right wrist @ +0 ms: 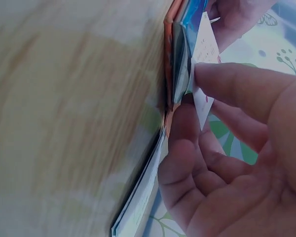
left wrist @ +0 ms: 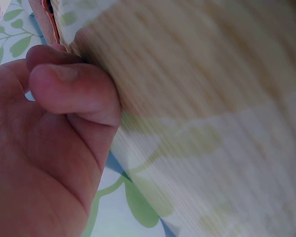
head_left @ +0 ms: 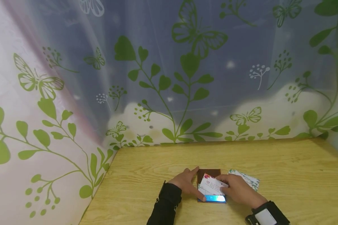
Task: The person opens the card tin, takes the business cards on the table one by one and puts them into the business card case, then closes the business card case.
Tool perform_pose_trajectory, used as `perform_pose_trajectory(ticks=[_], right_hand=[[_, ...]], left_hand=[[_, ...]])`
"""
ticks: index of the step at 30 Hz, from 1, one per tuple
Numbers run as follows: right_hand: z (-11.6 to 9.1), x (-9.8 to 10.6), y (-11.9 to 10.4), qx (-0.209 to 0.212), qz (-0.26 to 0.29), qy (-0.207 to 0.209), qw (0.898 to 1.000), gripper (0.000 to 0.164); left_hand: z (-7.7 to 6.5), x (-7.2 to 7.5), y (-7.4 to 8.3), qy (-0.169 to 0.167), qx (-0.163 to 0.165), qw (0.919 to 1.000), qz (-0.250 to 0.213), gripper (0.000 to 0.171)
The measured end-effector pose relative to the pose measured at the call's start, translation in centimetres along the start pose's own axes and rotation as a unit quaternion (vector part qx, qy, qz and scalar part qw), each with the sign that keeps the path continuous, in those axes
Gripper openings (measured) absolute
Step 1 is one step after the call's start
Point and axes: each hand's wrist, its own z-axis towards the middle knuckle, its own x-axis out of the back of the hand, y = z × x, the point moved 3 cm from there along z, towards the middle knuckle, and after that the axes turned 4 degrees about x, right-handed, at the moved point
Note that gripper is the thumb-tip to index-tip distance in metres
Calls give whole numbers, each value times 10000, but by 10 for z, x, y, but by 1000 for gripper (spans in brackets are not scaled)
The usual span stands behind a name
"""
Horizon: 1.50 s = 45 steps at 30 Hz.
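Note:
A flat brown card holder (head_left: 209,172) lies on the table, with a glossy blue strip (head_left: 218,198) along its near side. My left hand (head_left: 185,182) grips it at the left, thumb on the blue strip and a finger by the far left corner. In the left wrist view that hand's fingers (left wrist: 74,89) are bent close to the table. My right hand (head_left: 236,187) pinches a white card (head_left: 211,184) with red flowers and small print, held tilted over the holder. The right wrist view has this card (right wrist: 205,49) between thumb and fingers, right beside the holder's edge (right wrist: 170,59).
More cards with a green leaf print (head_left: 246,178) lie on the table right of the holder, partly behind my right hand. The wood-grain table (head_left: 157,162) meets a hanging curtain (head_left: 146,93) printed with leaves and butterflies at its back and left.

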Motion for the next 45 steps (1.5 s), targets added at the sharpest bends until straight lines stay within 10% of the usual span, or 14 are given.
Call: perform_pose_trajectory(ticks=[45], right_hand=[[2,-2,2,528,-12,-359,9980,24]], left_hand=[[-2,1,1,-9,-14,10000,-50,119]])
